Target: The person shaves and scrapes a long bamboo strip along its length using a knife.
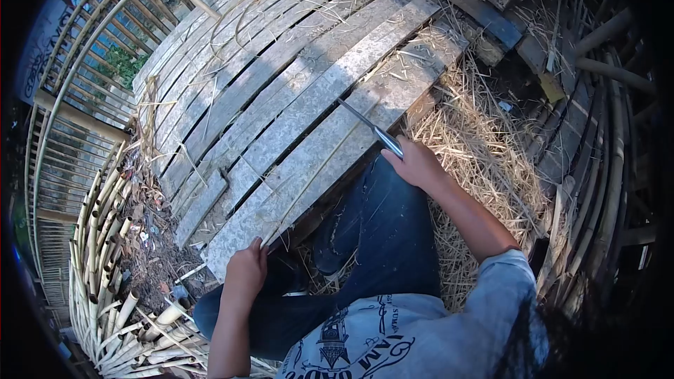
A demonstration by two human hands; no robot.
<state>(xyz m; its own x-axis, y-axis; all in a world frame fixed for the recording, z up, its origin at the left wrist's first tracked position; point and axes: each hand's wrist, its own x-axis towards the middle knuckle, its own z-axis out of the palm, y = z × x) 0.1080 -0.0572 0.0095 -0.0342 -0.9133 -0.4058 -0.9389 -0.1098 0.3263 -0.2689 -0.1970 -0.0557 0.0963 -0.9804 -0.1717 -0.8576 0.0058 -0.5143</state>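
Note:
My right hand (415,165) is wrapped round the shiny metal handle of a knife (386,142). Its narrow dark blade points up and left over the planks. Between the closed fingers of my left hand (244,270), near the platform's front corner, is the lower end of a thin bamboo strip (319,170). The strip runs diagonally up to the right across the wooden slat platform (281,119), and its far part passes close to the blade; whether they touch I cannot tell.
Pale shavings (477,133) are heaped beside my right leg. Cut bamboo poles (105,217) are stacked at the left, below a bamboo fence (77,119). More poles (614,147) lie along the right. Loose strips (260,10) are scattered on the platform's far side.

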